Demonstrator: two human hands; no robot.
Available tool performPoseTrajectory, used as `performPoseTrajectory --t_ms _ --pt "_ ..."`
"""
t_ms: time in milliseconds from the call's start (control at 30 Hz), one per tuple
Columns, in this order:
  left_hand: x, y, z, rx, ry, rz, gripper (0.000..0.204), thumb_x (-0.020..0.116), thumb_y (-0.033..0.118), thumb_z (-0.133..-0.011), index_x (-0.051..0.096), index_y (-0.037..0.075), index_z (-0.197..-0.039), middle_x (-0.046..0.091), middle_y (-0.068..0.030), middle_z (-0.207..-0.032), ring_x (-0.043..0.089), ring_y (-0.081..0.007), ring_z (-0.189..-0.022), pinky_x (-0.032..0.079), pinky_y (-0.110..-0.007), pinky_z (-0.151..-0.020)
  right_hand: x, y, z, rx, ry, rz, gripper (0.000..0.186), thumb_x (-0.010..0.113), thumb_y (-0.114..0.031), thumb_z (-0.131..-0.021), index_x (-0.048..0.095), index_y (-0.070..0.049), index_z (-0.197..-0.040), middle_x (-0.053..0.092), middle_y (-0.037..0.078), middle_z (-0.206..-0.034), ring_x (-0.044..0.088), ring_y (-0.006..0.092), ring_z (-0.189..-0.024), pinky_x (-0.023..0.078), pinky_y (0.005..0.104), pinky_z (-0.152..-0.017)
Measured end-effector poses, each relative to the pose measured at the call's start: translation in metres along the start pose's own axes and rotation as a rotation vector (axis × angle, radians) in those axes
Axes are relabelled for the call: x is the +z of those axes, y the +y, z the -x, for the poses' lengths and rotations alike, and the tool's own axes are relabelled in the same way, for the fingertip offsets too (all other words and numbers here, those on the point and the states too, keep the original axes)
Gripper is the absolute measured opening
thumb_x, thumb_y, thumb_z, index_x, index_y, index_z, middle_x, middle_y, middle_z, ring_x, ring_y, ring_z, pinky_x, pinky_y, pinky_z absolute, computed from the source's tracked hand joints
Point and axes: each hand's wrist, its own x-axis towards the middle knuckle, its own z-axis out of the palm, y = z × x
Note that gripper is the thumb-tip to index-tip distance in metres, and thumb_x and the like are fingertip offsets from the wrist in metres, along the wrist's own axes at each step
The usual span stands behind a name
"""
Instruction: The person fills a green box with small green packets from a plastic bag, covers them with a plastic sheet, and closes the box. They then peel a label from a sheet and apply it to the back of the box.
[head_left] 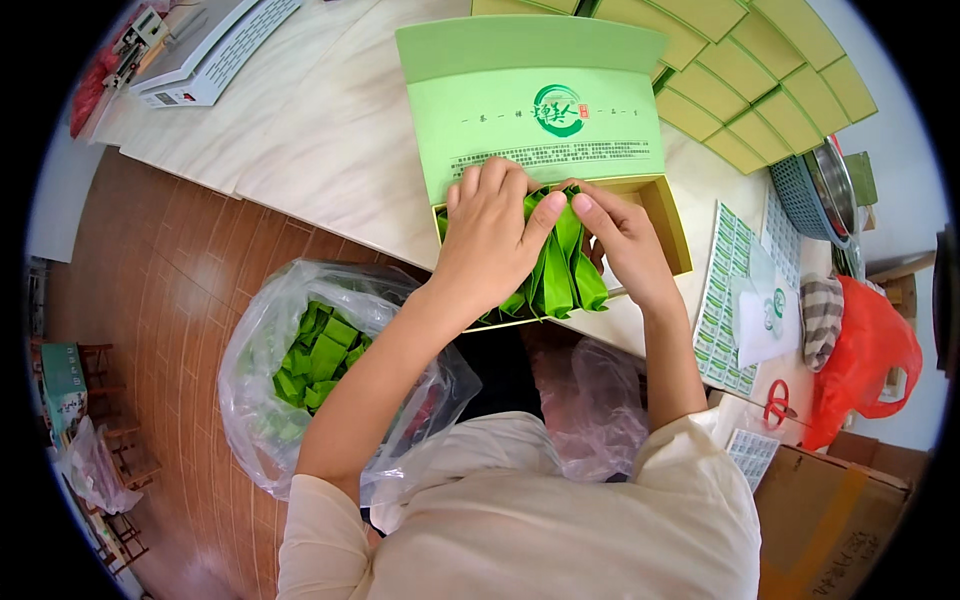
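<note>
An open cardboard gift box [682, 225], yellowish-green inside, sits at the table's near edge with its pale green printed lid [540, 85] raised at the back. Shiny green foil packets [560, 275] stand side by side in it. My left hand [492, 235] bends over the packets at the box's left half, its thumb against them and its fingertips mostly hidden. From the right, my right hand [625, 240] closes thumb and fingers on the tops of the packets at the middle. The two thumbs are close together but apart.
A clear plastic bag [250, 400] of loose green packets hangs below the table edge on the left. Stacked green boxes [740, 75] fill the back right. Sticker sheets [725, 300], red scissors [777, 402] and a red plastic bag [865, 350] lie right. A white machine [210, 60] stands back left.
</note>
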Motion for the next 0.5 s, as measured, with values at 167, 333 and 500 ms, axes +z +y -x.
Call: performPoseTrajectory --t_ms 167,333,500 --pt "0.006 0.000 -0.001 0.023 0.085 -0.028 0.032 0.055 0.029 -0.092 0.054 0.003 -0.111 0.049 -0.0117 -0.104 0.045 -0.0306 -0.101 0.036 -0.042 -0.088 0.006 0.003 0.002 -0.276 0.072 0.383 0.042 0.061 -0.027 -0.092 0.055 -0.007 -0.129 0.065 0.013 -0.074 0.058 0.0153 -0.056 0.048 0.0303 -0.056" --pt "0.004 0.000 -0.003 -0.007 0.049 -0.180 0.030 0.061 0.024 -0.087 0.055 0.006 -0.111 0.050 -0.0118 -0.105 0.047 -0.0311 -0.099 0.038 -0.041 -0.087 0.015 0.001 0.001 -0.223 0.028 0.514 0.057 0.063 -0.023 -0.089 0.037 -0.009 -0.138 0.067 0.021 -0.088 0.067 0.0300 -0.067 0.050 0.0374 -0.064" --pt "-0.028 -0.009 0.012 -0.010 0.165 -0.008 0.032 0.057 0.022 -0.090 0.051 0.005 -0.117 0.049 -0.0137 -0.112 0.048 -0.0309 -0.104 0.039 -0.038 -0.090 0.006 0.004 0.003 -0.153 0.183 0.460 0.043 0.057 -0.029 -0.093 0.045 -0.004 -0.126 0.067 0.019 -0.085 0.066 0.0268 -0.062 0.051 0.0357 -0.059"
